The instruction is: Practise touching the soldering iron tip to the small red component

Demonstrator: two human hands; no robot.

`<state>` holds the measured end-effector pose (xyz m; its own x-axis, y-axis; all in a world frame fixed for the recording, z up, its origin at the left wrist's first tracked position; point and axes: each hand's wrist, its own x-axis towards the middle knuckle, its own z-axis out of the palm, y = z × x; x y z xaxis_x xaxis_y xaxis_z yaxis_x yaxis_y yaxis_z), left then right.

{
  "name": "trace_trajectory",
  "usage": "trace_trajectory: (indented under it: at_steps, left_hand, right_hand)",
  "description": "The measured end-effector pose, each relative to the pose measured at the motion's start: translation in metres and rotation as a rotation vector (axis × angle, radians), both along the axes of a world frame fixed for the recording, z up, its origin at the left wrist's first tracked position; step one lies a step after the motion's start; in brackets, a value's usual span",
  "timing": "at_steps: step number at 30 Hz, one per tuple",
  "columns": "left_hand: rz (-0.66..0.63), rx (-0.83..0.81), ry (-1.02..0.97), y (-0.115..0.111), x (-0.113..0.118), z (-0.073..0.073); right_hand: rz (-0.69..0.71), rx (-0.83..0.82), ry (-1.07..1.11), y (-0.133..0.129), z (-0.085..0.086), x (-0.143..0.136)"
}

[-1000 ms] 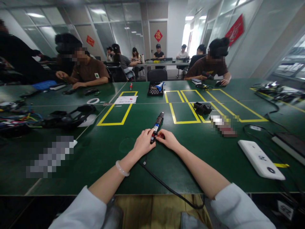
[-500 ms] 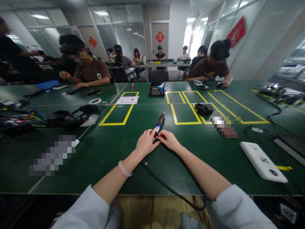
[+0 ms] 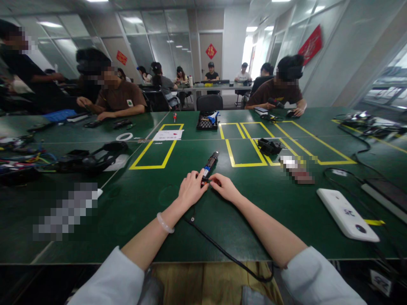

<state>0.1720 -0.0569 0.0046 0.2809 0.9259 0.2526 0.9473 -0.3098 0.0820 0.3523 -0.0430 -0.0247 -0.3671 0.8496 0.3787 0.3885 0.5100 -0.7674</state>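
Ceiling lights [image 3: 251,29]: bright white, far
Window [image 3: 392,82]: pale glow, far right
Desk [image 3: 197,148]: dim, faintly glossy
Edges: stretched, blurred

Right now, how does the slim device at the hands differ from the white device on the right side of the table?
The slim device is mostly dark with a blue band; the white device has a dark round spot. The slim device is narrow and rod-like, the white device a broader slab. The left hand holds the slim device; no hand touches the white device. Both are longer than wide.
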Motion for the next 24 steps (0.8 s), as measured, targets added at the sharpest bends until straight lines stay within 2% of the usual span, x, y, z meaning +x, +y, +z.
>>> trace_trajectory:
  at_steps: [6,13,17,20,24]
  left_hand:
    - [0.09,-0.025,0.064,0.019,-0.041,0.0]
    - [0.312,-0.1,0.088,0.049,-0.119,0.004]
    - [0.463,-0.135,0.066,0.058,-0.157,0.007]
    - [0.545,-0.099,0.045,0.059,-0.173,0.007]
    - [0.578,0.021,0.034,0.055,-0.176,0.005]
  right_hand:
    - [-0.01,-0.008,-0.028,0.0,0.002,0.001]
    - [0.0,-0.021,-0.051,0.0,0.004,0.002]
    - [0.0,-0.02,-0.061,0.0,0.004,0.002]
    - [0.001,-0.022,-0.073,0.001,0.004,0.002]
    - [0.001,-0.013,-0.095,0.001,0.004,0.002]
